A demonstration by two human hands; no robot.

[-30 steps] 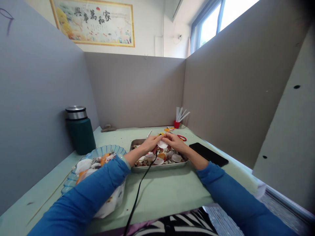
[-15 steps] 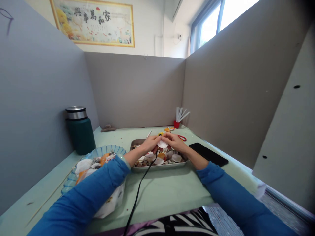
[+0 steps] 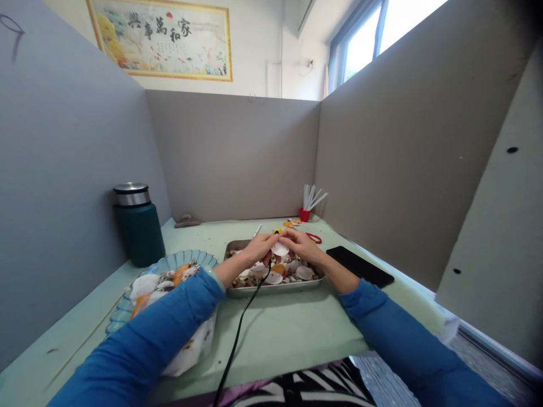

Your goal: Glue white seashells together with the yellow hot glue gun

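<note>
Head view: nothing visibly shifts from half a second ago; both hands keep their place. Nearest, black-and-white patterned cloth (image 3: 305, 387) lies along the near edge of the counter (image 3: 297, 325), whose pale green covering spreads up to the tray. A black cord (image 3: 237, 333) crosses it and runs up to the left hand. On the left, a scalloped blue plate (image 3: 173, 260), partly behind the sleeve, holds white and orange pieces (image 3: 146, 287). Ahead, a shallow metal tray (image 3: 292, 286) is filled with mixed shells (image 3: 304, 273). Over it, the left hand (image 3: 262, 246) and right hand (image 3: 297, 243) meet, fingers curled nearly closed around a white shell (image 3: 280, 249); fingertip contact is partly hidden. Right of the tray, well inside the right partition (image 3: 403, 147), lies a flat black device (image 3: 360, 265). Farther on stand a dark green bottle (image 3: 139, 233), red-handled scissors (image 3: 314, 238) lying flat, and a red cup (image 3: 304, 215) of white sticks (image 3: 311, 199) near the back partition (image 3: 233, 155).
</note>
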